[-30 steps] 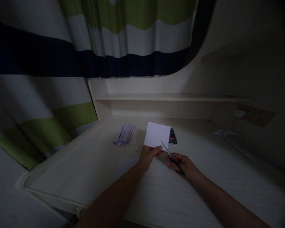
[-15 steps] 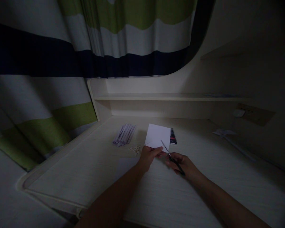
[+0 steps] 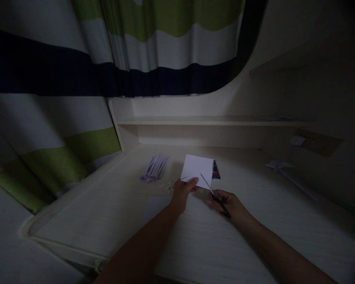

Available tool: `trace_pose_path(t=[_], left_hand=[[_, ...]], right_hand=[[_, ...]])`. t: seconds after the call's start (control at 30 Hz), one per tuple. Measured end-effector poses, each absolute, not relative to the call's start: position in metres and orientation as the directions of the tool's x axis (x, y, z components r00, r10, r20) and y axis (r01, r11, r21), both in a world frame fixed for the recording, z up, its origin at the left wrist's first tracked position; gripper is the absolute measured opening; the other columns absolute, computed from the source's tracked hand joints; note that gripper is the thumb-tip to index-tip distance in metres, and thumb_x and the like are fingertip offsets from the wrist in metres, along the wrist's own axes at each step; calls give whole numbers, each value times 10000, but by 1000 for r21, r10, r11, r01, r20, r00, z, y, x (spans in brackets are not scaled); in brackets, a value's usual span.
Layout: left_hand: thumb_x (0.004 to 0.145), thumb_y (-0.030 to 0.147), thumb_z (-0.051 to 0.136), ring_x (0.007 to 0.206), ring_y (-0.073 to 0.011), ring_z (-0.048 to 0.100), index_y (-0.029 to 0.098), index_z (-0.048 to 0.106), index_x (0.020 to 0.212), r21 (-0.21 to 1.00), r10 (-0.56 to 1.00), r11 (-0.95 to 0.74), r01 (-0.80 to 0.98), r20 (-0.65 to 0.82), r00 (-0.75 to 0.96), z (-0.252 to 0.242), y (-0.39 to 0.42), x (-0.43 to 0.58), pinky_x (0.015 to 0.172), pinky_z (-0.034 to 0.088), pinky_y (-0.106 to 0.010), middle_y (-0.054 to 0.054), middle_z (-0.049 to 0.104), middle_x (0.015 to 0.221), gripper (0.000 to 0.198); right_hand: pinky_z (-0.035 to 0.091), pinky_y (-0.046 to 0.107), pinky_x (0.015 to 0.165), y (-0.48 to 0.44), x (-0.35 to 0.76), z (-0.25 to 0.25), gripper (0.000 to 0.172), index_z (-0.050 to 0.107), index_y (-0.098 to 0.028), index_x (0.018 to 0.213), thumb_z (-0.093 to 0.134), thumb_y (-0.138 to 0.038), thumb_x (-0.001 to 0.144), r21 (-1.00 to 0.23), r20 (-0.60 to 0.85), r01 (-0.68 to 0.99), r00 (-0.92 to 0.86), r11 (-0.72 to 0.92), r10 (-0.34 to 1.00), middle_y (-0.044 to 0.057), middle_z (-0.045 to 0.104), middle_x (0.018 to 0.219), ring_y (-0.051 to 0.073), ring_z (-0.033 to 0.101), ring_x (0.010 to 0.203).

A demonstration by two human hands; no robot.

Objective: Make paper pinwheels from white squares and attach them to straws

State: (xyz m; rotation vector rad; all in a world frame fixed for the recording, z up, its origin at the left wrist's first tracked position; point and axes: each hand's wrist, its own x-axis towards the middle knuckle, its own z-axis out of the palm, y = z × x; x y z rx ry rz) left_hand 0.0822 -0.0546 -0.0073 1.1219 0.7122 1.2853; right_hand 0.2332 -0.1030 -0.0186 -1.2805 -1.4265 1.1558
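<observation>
My left hand [image 3: 182,193] pinches the lower edge of a square white sheet of paper [image 3: 197,169], held tilted up above the pale wooden desk [image 3: 195,244]. A thin sliver of paper sticks out by its thumb. My right hand [image 3: 229,203] is closed on a pair of scissors [image 3: 214,195], whose blades point up and left at the sheet's lower right edge. Whether the blades touch the paper is hard to see in the dim light.
A bundle of cut paper strips [image 3: 155,166] lies at the back left of the desk, small scraps [image 3: 168,184] beside it. A dark small object [image 3: 215,173] sits behind the sheet. A white folded paper shape [image 3: 279,165] lies right. Shelf [image 3: 210,120] and striped curtain [image 3: 77,79] behind.
My left hand has shifted its grip a little higher on the sheet, and the sheet has tilted back slightly. The scissors have hardly moved.
</observation>
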Motion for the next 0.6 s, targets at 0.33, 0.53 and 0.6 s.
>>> trace_pose_path(t=[0.33,0.53,0.6], left_hand=[[647,376,610,776,-172,568,141,613,794,851,980,-82,-519,163,112,-2,-37,64,599,427,-226,-69,619,844,278],[590,296,670,694,-188,592,140,628,835,884,968,8,-467,111,227,1,-43,66,600,447,-263,-70,647,802,293],[579,285,678,706,-198,600,124,627,851,884,963,2,-467,124,239,-2,-42,67,635,453,-284,-79,653,815,320]], right_hand=[[180,202,349,-105,232,-15,368,536,-173,631,671,-492,507,-975,-21,221,-101,2,995,-82,392,391,44,289,324],[186,197,354,-102,234,-23,318,536,-169,649,663,-445,555,-979,-14,201,-147,16,989,-84,388,407,38,284,337],[177,196,350,-102,234,-23,316,528,-167,636,655,-446,562,-980,-23,201,-154,8,988,-87,375,402,34,269,332]])
